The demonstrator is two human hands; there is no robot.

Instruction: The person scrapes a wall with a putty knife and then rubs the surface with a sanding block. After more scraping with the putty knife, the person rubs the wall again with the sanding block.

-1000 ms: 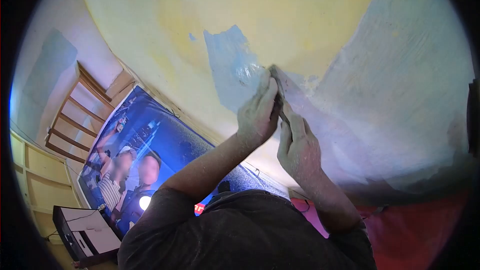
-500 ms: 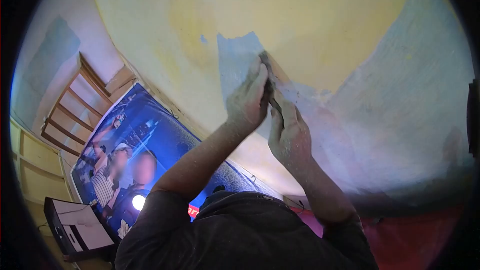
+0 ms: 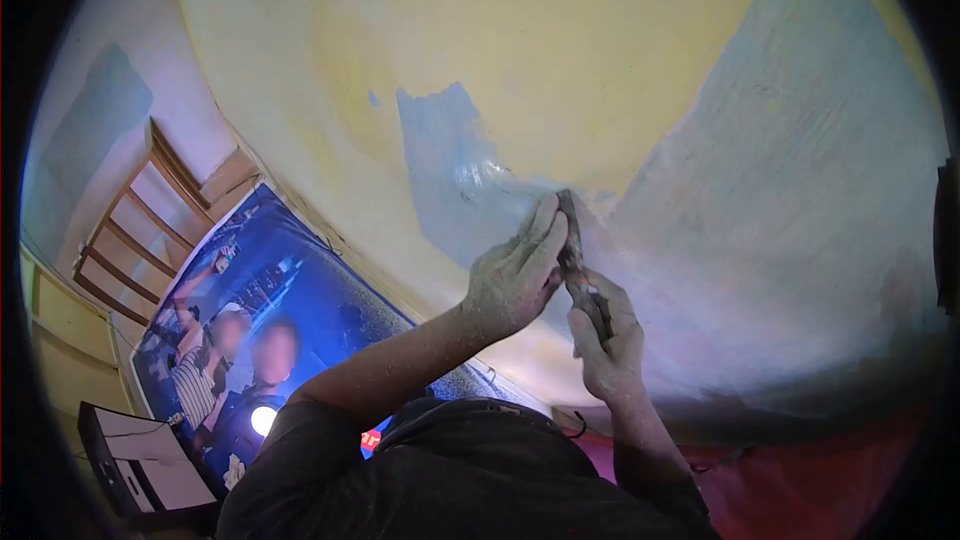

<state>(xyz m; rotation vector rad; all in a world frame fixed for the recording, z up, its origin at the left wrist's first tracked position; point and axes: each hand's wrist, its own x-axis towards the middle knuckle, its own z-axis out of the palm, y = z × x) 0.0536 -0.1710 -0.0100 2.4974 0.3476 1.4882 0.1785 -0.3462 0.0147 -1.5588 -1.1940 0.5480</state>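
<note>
My right hand (image 3: 612,345) is wrapped around the handle of a putty knife (image 3: 572,240) with a dusty, greyish blade. My left hand (image 3: 512,278) lies along the blade, its fingers stretched out and pressing it from the left side. The blade rests against the wall (image 3: 560,60), at the lower border of the yellow paint. Up and to the left of my hands is a pale blue patch (image 3: 440,155) with a shiny, wet-looking streak. A broad grey-blue area (image 3: 760,190) spreads to the right. Both hands and forearms carry whitish dust.
A blue poster (image 3: 300,280) with pictured people hangs at the left. Beyond it are a wooden slatted frame (image 3: 135,240) and a dark-edged box-like unit (image 3: 150,465). A bright round light spot (image 3: 263,421) shows on the poster. Red material (image 3: 800,485) lies at lower right.
Both hands and the putty knife have moved down and slightly right along the wall. A shiny streak now shows on the blue patch where they were. The view has shifted slightly.
</note>
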